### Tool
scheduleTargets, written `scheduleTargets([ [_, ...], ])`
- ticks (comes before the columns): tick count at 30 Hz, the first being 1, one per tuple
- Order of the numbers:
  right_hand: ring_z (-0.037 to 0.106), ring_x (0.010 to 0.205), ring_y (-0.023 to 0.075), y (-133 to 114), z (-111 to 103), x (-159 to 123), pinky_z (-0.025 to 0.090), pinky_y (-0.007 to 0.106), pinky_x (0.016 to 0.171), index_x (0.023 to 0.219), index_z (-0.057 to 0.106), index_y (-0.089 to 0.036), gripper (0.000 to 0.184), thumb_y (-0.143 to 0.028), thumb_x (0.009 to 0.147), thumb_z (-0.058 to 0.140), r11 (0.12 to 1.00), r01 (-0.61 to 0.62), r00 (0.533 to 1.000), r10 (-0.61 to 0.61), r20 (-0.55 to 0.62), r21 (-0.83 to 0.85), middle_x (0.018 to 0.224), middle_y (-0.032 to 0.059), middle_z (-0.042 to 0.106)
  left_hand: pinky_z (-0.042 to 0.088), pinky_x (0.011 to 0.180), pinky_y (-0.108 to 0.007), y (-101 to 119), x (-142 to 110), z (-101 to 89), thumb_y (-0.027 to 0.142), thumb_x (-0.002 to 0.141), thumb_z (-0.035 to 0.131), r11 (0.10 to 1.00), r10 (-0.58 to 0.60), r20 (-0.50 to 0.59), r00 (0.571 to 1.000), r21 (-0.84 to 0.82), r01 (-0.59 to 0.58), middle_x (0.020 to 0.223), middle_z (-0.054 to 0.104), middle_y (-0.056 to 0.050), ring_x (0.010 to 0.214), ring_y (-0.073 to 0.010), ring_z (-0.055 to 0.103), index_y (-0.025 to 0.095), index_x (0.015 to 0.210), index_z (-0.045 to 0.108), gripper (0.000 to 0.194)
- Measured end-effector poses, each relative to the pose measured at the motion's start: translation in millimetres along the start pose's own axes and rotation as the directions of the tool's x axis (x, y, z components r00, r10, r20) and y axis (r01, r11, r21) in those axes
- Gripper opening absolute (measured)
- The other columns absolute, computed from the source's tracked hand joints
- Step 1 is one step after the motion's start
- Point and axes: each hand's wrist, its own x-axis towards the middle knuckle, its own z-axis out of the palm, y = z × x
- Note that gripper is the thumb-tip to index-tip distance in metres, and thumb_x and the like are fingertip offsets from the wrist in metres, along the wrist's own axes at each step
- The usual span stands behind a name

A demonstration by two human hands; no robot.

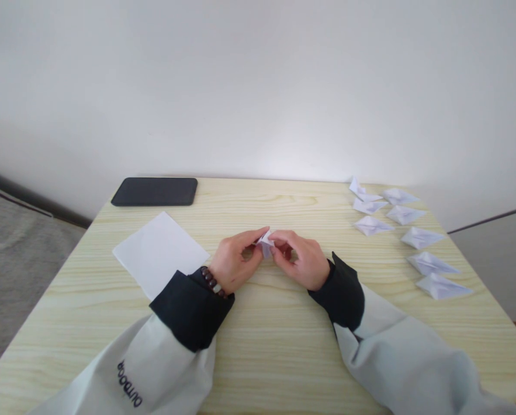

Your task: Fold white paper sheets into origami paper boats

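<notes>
Between my two hands, over the middle of the table, is a small piece of folded white paper [266,244]. My left hand [239,257] pinches its left side between thumb and fingers. On its right side, my right hand [298,257] grips it with thumb and index finger. Fingers cover part of the paper, so its full shape is hidden. A square white paper sheet [158,251] lies flat to the left of my left hand, its right part running behind the sleeve cuff.
Several folded white paper boats [422,237] lie in two rows at the right of the pale wooden table [275,346]. A black phone [154,191] rests at the far left corner. A white wall [258,92] rises behind the table's back edge.
</notes>
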Motion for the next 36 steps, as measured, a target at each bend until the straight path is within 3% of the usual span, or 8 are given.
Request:
scheduleTargets([
  [5, 0.058, 0.053, 0.0084, -2.3, 0.2, 0.1, 0.045, 0.019, 0.053, 0.101, 0.05, -0.02, 0.021, -0.019, 0.08, 0.052, 0.999, 0.02, 1.0, -0.021, -0.013, -0.034, 0.073, -0.0018, 0.066, 0.051, 0.083, -0.026, -0.9, 0.6, -0.5, 0.016, 0.078, 0.045, 0.999, 0.036, -0.016, 0.999, -0.027, -0.037, 0.102, 0.068, -0.008, 0.092, -0.0166, 0.064, 0.013, 0.109, 0.063, 0.036],
  [10, 0.06, 0.055, 0.0075, -1.2, 0.9, -1.1, 0.046, 0.019, 0.055, 0.101, 0.052, -0.02, 0.021, -0.017, 0.079, 0.051, 1.0, -0.014, 0.998, 0.012, -0.066, -0.027, 0.086, 0.0014, 0.068, 0.055, 0.077, -0.028, -2.8, -0.6, 3.9, 0.024, 0.077, 0.054, 0.98, -0.126, -0.079, 0.989, -0.163, 0.112, 0.102, 0.068, -0.009, 0.087, -0.0179, 0.065, 0.011, 0.112, 0.061, 0.038],
  [14, 0.059, 0.053, 0.0074, 0.8, 1.4, -1.8, 0.046, 0.019, 0.054, 0.099, 0.054, -0.02, 0.019, -0.016, 0.08, 0.051, 0.999, -0.016, 0.995, 0.012, -0.101, -0.044, 0.084, 0.0015, 0.068, 0.055, 0.08, -0.031, -3.2, -0.5, 6.2, 0.028, 0.075, 0.059, 0.912, -0.275, -0.034, 0.961, -0.324, 0.25, 0.1, 0.07, -0.01, 0.086, -0.0199, 0.067, 0.01, 0.114, 0.06, 0.043],
  [20, 0.058, 0.059, 0.0091, 0.7, -1.1, -0.8, 0.046, 0.019, 0.055, 0.102, 0.058, -0.021, 0.025, -0.011, 0.081, 0.048, 0.998, 0.052, 0.996, -0.055, -0.069, -0.047, 0.081, 0.0017, 0.067, 0.057, 0.069, -0.031, 0.1, 0.4, 5.5, 0.025, 0.074, 0.058, 0.886, -0.334, -0.015, 0.943, -0.346, 0.308, 0.094, 0.071, -0.01, 0.07, -0.0182, 0.068, 0.01, 0.112, 0.062, 0.041],
  [22, 0.059, 0.061, 0.0098, 0.7, -2.1, -0.6, 0.046, 0.02, 0.056, 0.102, 0.059, -0.021, 0.028, -0.009, 0.081, 0.047, 0.998, 0.061, 0.996, -0.063, -0.07, -0.029, 0.082, 0.0022, 0.066, 0.058, 0.066, -0.032, 2.6, 0.8, 4.7, 0.027, 0.073, 0.059, 0.85, -0.352, 0.015, 0.936, -0.414, 0.326, 0.093, 0.071, -0.011, 0.067, -0.018, 0.068, 0.009, 0.114, 0.06, 0.045],
  [29, 0.06, 0.064, 0.0096, 2.5, -3.2, 1.3, 0.049, 0.02, 0.059, 0.098, 0.063, -0.02, 0.028, -0.006, 0.081, 0.045, 0.995, 0.032, 0.989, -0.019, -0.149, 0.089, 0.08, 0.0029, 0.067, 0.058, 0.068, -0.034, 8.1, 3.9, -1.7, 0.029, 0.067, 0.068, 0.611, -0.351, 0.17, 0.921, -0.703, 0.363, 0.106, 0.066, -0.012, 0.087, -0.0238, 0.065, 0.01, 0.113, 0.059, 0.05],
  [33, 0.062, 0.07, 0.0105, 0.5, -5.1, 2.9, 0.051, 0.021, 0.063, 0.095, 0.064, -0.018, 0.028, -0.006, 0.08, 0.045, 0.994, 0.059, 0.989, -0.046, -0.138, 0.093, 0.084, 0.0047, 0.067, 0.057, 0.069, -0.032, 4.1, 4.4, -0.2, 0.035, 0.071, 0.067, 0.638, -0.37, 0.148, 0.917, -0.677, 0.367, 0.096, 0.069, -0.011, 0.076, -0.0187, 0.066, 0.008, 0.112, 0.058, 0.049],
  [36, 0.062, 0.072, 0.0112, -1.8, -7.0, 3.2, 0.051, 0.022, 0.065, 0.095, 0.064, -0.018, 0.025, -0.009, 0.08, 0.047, 0.993, 0.057, 0.992, -0.044, -0.116, 0.105, 0.086, 0.0055, 0.067, 0.056, 0.068, -0.03, 0.2, 4.4, 1.8, 0.034, 0.07, 0.069, 0.682, -0.356, 0.139, 0.924, -0.637, 0.358, 0.1, 0.069, -0.011, 0.072, -0.0161, 0.066, 0.009, 0.113, 0.057, 0.051],
])
